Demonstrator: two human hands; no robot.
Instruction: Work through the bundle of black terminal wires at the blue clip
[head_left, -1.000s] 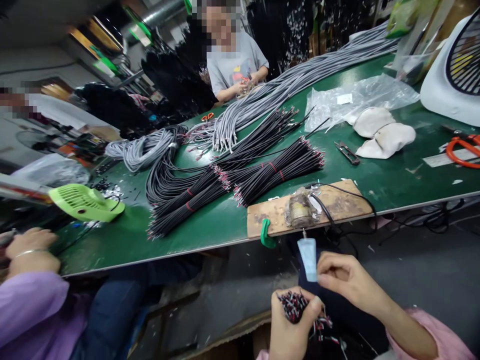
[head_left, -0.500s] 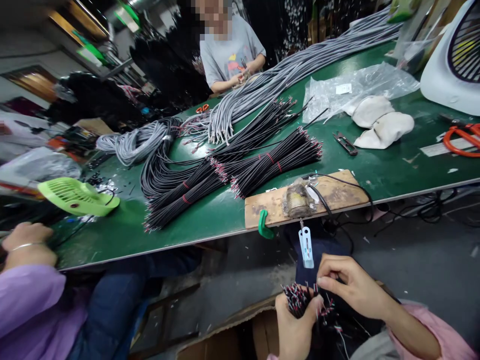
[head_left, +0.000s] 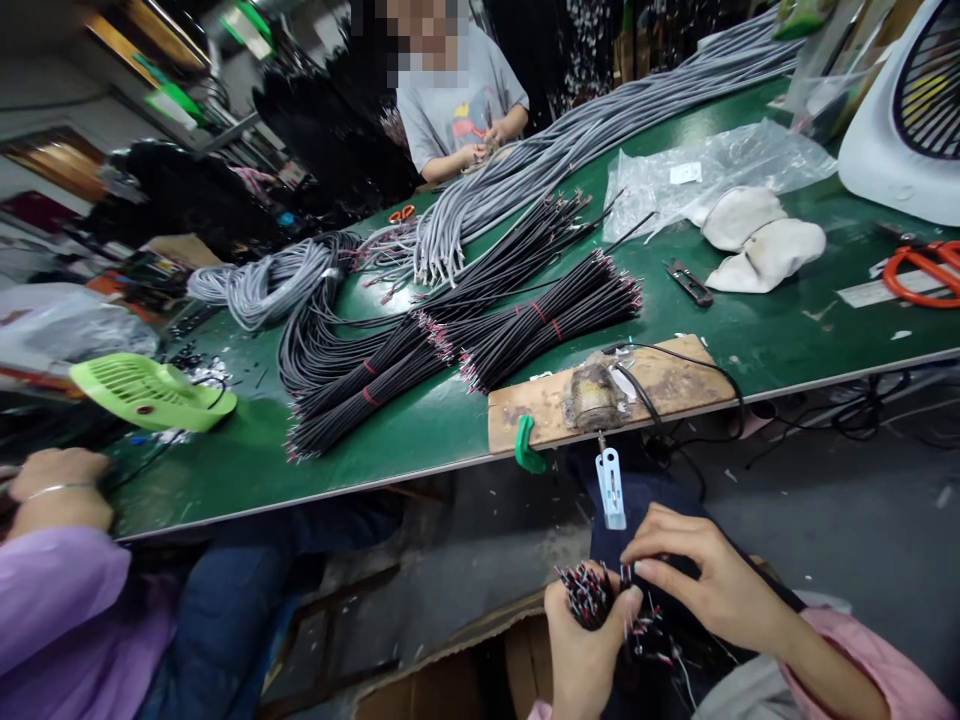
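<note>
Black cable bundle [head_left: 587,597] in the left hand [head_left: 583,645], right hand [head_left: 694,570] at its tips

At the lower right of the frame, the left hand wraps firmly round the bundle, its stripped, red and white wire ends pointing up. The right hand is curled, thumb and forefinger nearly together beside a cable end near the left thumb; whether they pinch it I cannot tell. More loose wire ends [head_left: 651,632] hang just right of the grip.

Just above, a pale blue clip [head_left: 611,490] hangs from the shaft of a small motor [head_left: 596,398] on a wooden board [head_left: 682,385], at the edge of the green desk [head_left: 420,440].

Each cable is probably light and springy, its jacket smooth enough to slide against its neighbours. The bare strands look easily bent or frayed, so the jacket just below the tips seems the best hold.
</note>
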